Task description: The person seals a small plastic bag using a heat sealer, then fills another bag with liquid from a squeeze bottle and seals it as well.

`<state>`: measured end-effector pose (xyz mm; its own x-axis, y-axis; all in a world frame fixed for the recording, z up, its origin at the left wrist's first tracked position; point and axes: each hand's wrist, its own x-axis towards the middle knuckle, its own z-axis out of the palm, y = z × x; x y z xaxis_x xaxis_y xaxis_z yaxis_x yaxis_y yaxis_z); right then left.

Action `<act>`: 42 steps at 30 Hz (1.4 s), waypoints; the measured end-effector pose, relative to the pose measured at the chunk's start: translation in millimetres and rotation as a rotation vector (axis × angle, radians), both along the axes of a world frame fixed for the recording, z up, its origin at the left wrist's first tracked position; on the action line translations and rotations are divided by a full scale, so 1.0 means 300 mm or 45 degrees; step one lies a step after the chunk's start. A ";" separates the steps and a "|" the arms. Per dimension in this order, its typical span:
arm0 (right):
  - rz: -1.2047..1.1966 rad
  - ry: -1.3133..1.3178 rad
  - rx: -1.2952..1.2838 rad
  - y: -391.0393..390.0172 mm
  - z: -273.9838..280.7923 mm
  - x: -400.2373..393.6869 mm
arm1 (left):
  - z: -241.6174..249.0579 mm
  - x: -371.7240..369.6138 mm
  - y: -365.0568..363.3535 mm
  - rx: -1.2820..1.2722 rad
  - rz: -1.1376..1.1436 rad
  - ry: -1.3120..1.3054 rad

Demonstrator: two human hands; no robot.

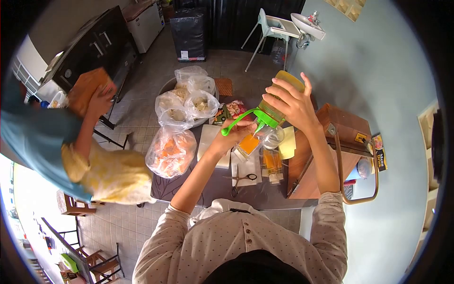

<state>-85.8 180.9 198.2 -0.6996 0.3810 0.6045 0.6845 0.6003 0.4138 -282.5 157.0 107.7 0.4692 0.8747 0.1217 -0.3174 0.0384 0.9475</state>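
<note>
Tipping the green-capped bottle (276, 106) at frame centre, right hand (292, 105) gripped it while left hand (232, 133) held a small container (248, 144) w/ orange liquid; misalignment could've spilled onto worktop (265, 194).

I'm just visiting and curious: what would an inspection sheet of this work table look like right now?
Surface: dark table, crowded.
Job's things: tilted bottle with green funnel pours orange liquid into small pouch.
Clutter: scissors, filled pouch, bags of food, wooden sealer box.
Hands: right hand grips bottle; left hand steadies pouch and funnel.
Cables: nothing seen.
Surroundings: another person's arm nearby, high chair, tiled floor.
</note>
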 end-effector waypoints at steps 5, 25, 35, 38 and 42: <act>-0.021 -0.016 -0.011 0.001 0.000 0.010 | 0.019 0.006 -0.006 -0.082 0.032 0.040; -0.051 0.218 -0.110 0.047 -0.078 0.070 | -0.022 0.043 0.035 0.007 0.140 -0.018; -0.044 0.351 -0.148 0.079 -0.098 0.080 | -0.005 0.051 0.055 -0.050 0.099 -0.010; -0.044 0.466 -0.214 0.095 -0.127 0.089 | 0.006 0.049 0.065 -0.004 0.083 0.059; -0.026 0.596 -0.324 0.121 -0.174 0.096 | 0.013 0.060 0.078 -0.009 0.092 0.007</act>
<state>-57.0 217.1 146.1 -0.3683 0.5669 0.7368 0.7734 0.6267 -0.0955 -264.4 180.4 111.4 0.4053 0.9072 0.1131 -0.3146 0.0223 0.9490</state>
